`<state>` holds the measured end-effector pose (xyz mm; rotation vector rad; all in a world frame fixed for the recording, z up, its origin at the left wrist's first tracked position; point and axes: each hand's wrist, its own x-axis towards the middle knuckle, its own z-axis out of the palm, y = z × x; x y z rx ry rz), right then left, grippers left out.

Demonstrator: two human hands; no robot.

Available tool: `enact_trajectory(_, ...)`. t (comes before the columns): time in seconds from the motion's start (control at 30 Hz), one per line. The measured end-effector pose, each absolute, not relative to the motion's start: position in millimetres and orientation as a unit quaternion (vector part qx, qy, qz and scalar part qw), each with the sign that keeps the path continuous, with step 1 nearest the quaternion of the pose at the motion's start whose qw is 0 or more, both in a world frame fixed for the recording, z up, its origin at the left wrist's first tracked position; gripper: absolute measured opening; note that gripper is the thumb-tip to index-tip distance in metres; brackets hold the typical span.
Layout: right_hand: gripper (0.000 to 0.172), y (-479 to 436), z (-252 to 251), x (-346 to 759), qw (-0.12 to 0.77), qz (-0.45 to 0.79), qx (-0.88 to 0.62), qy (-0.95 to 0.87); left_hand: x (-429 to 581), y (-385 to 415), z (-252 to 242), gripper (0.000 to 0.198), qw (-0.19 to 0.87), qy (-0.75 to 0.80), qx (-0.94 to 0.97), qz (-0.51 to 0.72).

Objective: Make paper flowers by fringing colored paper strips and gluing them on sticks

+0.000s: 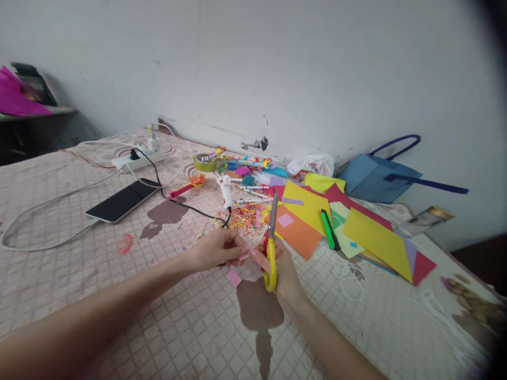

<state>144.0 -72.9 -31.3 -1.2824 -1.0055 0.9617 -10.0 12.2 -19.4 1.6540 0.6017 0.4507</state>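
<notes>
Now left hand (216, 249) pinches pink paper scrap (246, 256); right hand (284, 270) grips yellow scissors (271, 252); tape roll (205, 161) print unreadable.

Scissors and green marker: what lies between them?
Head view: an orange sheet with a pink square lies between scissors and marker.

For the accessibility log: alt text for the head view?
The person's right hand holds yellow-handled scissors, blades pointing away, beside a small pink paper scrap pinched in the left hand, above a tiled-pattern cloth. Coloured paper sheets, a green marker, a glue gun and a phone lie around.
</notes>
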Motion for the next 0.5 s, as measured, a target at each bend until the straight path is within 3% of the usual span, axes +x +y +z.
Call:
enact_trajectory(0.3,0.032,-70,-34,154,0.610,0.423,-0.555,-0.376,1,25,0,0.024,0.668,0.311,0.606,0.300)
enact_trajectory(0.5,0.030,-76,-32,156,0.585,0.417,-0.534,-0.446,15,30,12,0.022,0.716,0.293,0.525,0.354)
